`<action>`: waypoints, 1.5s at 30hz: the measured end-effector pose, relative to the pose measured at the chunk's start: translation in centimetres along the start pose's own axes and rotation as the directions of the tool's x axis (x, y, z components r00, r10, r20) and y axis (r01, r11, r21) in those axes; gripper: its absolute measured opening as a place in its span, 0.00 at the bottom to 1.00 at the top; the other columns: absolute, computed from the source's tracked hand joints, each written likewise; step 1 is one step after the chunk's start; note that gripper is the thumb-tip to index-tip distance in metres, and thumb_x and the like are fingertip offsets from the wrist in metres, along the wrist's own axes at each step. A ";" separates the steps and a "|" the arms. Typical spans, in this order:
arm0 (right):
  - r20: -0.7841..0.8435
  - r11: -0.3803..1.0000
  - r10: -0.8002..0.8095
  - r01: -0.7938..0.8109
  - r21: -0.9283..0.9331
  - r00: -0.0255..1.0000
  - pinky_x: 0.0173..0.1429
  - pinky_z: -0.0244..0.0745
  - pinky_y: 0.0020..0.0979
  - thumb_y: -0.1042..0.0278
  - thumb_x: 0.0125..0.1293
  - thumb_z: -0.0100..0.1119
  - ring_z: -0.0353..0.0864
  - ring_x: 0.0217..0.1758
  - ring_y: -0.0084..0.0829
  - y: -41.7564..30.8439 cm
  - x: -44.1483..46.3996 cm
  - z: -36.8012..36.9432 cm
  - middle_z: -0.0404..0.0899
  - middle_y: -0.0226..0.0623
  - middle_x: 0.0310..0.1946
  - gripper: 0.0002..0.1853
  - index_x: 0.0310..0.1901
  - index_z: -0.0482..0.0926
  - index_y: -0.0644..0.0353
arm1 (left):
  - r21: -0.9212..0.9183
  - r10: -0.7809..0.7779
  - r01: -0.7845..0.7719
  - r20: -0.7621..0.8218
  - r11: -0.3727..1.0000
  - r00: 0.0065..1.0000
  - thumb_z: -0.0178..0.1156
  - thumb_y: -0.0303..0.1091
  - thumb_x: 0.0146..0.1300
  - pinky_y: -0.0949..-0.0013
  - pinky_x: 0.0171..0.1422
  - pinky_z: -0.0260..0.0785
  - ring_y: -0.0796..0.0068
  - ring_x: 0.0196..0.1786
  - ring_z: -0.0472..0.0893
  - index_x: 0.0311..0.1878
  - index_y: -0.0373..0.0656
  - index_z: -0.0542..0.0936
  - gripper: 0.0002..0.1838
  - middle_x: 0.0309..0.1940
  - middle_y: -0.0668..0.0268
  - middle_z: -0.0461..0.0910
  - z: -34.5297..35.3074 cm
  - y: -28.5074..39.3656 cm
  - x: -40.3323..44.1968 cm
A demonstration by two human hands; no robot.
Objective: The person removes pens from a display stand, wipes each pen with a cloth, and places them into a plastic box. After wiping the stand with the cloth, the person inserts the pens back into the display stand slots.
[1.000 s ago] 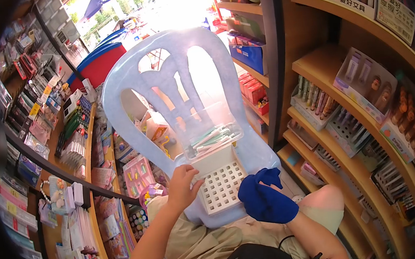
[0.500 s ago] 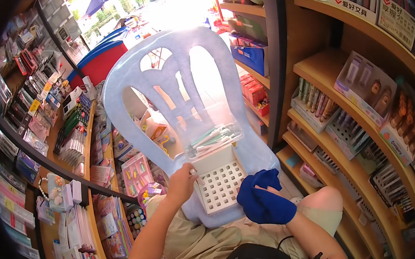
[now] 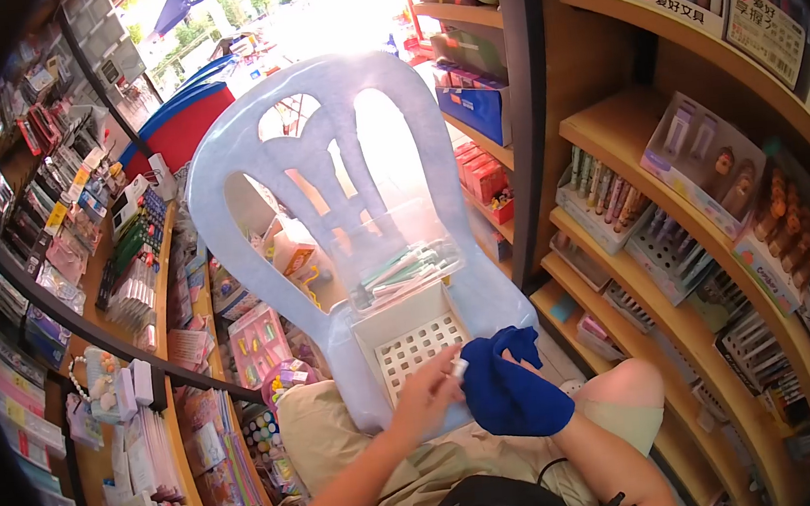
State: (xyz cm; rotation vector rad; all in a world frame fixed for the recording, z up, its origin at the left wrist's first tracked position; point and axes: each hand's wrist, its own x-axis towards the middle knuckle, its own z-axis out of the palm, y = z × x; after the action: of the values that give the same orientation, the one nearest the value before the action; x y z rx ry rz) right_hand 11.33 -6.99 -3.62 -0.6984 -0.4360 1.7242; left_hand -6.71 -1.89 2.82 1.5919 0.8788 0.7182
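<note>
My left hand [image 3: 426,389] is in front of the white box, its fingers pinching a small white object [image 3: 459,369] whose kind I cannot make out. A blue cloth [image 3: 514,391] wraps round my right hand [image 3: 523,363], hiding most of its fingers. The white object is right beside the cloth; whether they touch is unclear. On the seat of the light blue plastic chair [image 3: 216,213] stands the white box [image 3: 368,356], with an insert full of square holes. Behind it, a clear plastic container [image 3: 356,297] holds a bundle of white and green pens [image 3: 412,270].
Wooden shelves [image 3: 597,122] with boxed pens and stationery rise close on the right. Racks of notebooks and packets [image 3: 141,444] line the left. A pink tray of small goods [image 3: 260,345] lies left of the chair. Behind the chair is a bright opening.
My left hand has moved right and toward me, from the box's left edge to beside the blue cloth. The right hand keeps hold of the cloth. The view has shifted slightly.
</note>
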 end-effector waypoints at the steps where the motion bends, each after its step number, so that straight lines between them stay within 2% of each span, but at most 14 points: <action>1: -0.053 1.000 0.001 -0.002 -0.011 0.999 0.50 0.72 0.24 0.56 0.73 0.46 0.75 0.46 0.22 -0.2 -0.2 -0.2 0.76 0.32 0.45 0.19 0.55 0.69 0.62 | -0.123 -0.001 -0.005 -0.047 0.992 0.999 0.53 0.20 0.64 0.75 0.38 0.71 0.78 0.31 0.77 0.55 0.38 0.72 0.16 0.30 0.66 0.77 1.7 -1.1 0.0; 3: -0.173 0.998 0.062 -0.059 0.023 0.983 0.47 0.73 0.24 0.56 0.71 0.49 0.76 0.43 0.21 -1.4 -0.6 1.1 0.77 0.32 0.41 0.18 0.52 0.71 0.62 | 0.073 0.064 -0.060 -0.048 0.996 0.997 0.55 0.21 0.63 0.75 0.37 0.71 0.78 0.31 0.77 0.49 0.37 0.73 0.11 0.29 0.65 0.76 3.3 -1.5 -0.1; 7: -0.314 0.909 -0.089 -0.052 -0.414 0.945 0.37 0.73 0.21 0.59 0.63 0.60 0.76 0.33 0.19 1.0 1.2 -2.4 0.77 0.30 0.30 0.14 0.41 0.75 0.61 | 0.275 0.244 -0.246 0.039 0.930 0.969 0.58 0.23 0.61 0.73 0.36 0.70 0.76 0.31 0.76 0.42 0.36 0.72 0.07 0.30 0.62 0.77 5.0 -1.9 -0.3; 9: -0.234 0.951 -0.013 -0.061 -0.304 0.972 0.37 0.73 0.21 0.60 0.64 0.59 0.77 0.34 0.19 0.3 0.9 -2.5 0.77 0.29 0.30 0.12 0.41 0.75 0.60 | 0.288 0.260 -0.283 0.115 0.915 0.959 0.58 0.23 0.62 0.74 0.37 0.69 0.78 0.32 0.76 0.43 0.36 0.72 0.08 0.30 0.65 0.77 5.0 -1.7 -0.2; 13: -0.134 0.998 0.044 -0.050 -0.047 0.990 0.37 0.74 0.22 0.58 0.70 0.52 0.78 0.35 0.20 -0.7 -0.1 -0.6 0.77 0.30 0.33 0.13 0.42 0.74 0.60 | -0.249 -0.008 0.016 0.034 0.968 0.999 0.59 0.23 0.61 0.79 0.39 0.65 0.85 0.34 0.72 0.44 0.39 0.74 0.09 0.32 0.72 0.73 6.1 -1.6 0.3; 16: -0.118 0.990 0.097 -0.083 0.116 0.988 0.41 0.76 0.23 0.51 0.72 0.47 0.79 0.37 0.21 -1.0 -0.1 -0.6 0.78 0.32 0.36 0.18 0.45 0.74 0.60 | -0.133 0.091 -0.104 -0.104 0.986 0.990 0.62 0.23 0.58 0.76 0.41 0.65 0.81 0.34 0.72 0.42 0.38 0.77 0.09 0.30 0.69 0.72 6.4 -1.6 1.4; 20: -0.161 0.995 0.065 -0.051 0.087 0.985 0.44 0.77 0.25 0.48 0.73 0.43 0.79 0.40 0.23 -1.2 -0.5 0.5 0.77 0.32 0.39 0.21 0.50 0.72 0.59 | 0.078 0.208 -0.194 -0.310 0.978 0.928 0.66 0.27 0.53 0.73 0.55 0.63 0.74 0.48 0.70 0.41 0.42 0.79 0.11 0.43 0.65 0.69 7.2 -3.7 2.2; 25: -0.102 0.998 0.059 -0.061 -0.017 0.993 0.42 0.75 0.21 0.49 0.73 0.43 0.77 0.40 0.18 -0.4 -1.0 0.1 0.75 0.28 0.38 0.20 0.53 0.70 0.57 | -0.302 -0.108 0.052 -0.171 0.952 0.979 0.67 0.31 0.55 0.71 0.63 0.57 0.72 0.55 0.67 0.37 0.44 0.79 0.08 0.50 0.65 0.67 6.6 -2.2 2.5; 28: -0.071 0.982 -0.001 -0.012 -0.188 0.997 0.38 0.72 0.17 0.52 0.73 0.45 0.75 0.37 0.14 -0.8 -1.4 0.9 0.74 0.24 0.37 0.18 0.53 0.71 0.56 | -0.497 -0.179 0.155 -0.001 0.854 0.984 0.65 0.31 0.58 0.71 0.63 0.57 0.73 0.56 0.67 0.37 0.43 0.78 0.06 0.53 0.65 0.67 5.6 -2.1 2.5; 29: -0.063 0.974 0.004 -0.018 -0.227 0.998 0.37 0.72 0.17 0.53 0.73 0.46 0.74 0.37 0.13 -0.9 -1.5 0.8 0.74 0.23 0.37 0.17 0.52 0.71 0.56 | -0.481 -0.166 0.143 -0.005 0.865 0.986 0.62 0.29 0.61 0.73 0.54 0.67 0.78 0.50 0.72 0.36 0.41 0.78 0.03 0.55 0.68 0.66 5.4 -2.5 2.5; 32: -0.054 0.953 -0.006 -0.010 -0.302 0.999 0.33 0.71 0.18 0.56 0.71 0.49 0.73 0.32 0.14 -1.6 -1.7 1.8 0.74 0.24 0.34 0.15 0.50 0.73 0.57 | -0.598 -0.180 0.149 0.007 0.788 0.984 0.61 0.31 0.62 0.73 0.60 0.60 0.76 0.53 0.70 0.36 0.40 0.78 0.05 0.56 0.63 0.70 4.9 -3.2 2.4; 40: -0.075 0.905 0.079 -0.103 -0.413 0.994 0.29 0.71 0.22 0.58 0.68 0.55 0.74 0.28 0.17 -1.9 -2.3 2.4 0.75 0.26 0.30 0.13 0.44 0.74 0.60 | -0.441 -0.161 0.018 -0.291 0.898 0.943 0.52 0.33 0.69 0.72 0.50 0.71 0.74 0.39 0.79 0.39 0.35 0.77 0.10 0.41 0.58 0.82 -1.5 0.7 6.8; 42: -0.107 0.907 0.004 -0.049 -0.419 0.994 0.34 0.73 0.23 0.59 0.68 0.55 0.76 0.32 0.19 -1.1 -1.9 1.7 0.77 0.28 0.33 0.14 0.47 0.74 0.61 | -0.469 -0.018 -0.200 -0.420 0.860 0.907 0.52 0.34 0.69 0.72 0.50 0.71 0.74 0.40 0.79 0.39 0.36 0.77 0.10 0.41 0.57 0.81 -4.9 1.3 9.2; 45: -0.137 0.917 0.011 -0.065 -0.394 0.991 0.39 0.74 0.25 0.60 0.70 0.53 0.77 0.37 0.20 -1.4 -2.0 1.9 0.77 0.30 0.37 0.15 0.50 0.73 0.61 | -0.120 0.202 -0.341 -0.609 0.932 0.767 0.55 0.32 0.67 0.73 0.48 0.70 0.73 0.40 0.79 0.39 0.38 0.77 0.08 0.41 0.59 0.82 -8.5 3.1 12.3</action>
State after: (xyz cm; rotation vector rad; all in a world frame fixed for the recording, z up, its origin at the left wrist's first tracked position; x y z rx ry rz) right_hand 11.47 -8.45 -0.90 -1.1144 -0.6953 1.6276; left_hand -6.61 12.64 7.40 1.3109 0.9646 1.5312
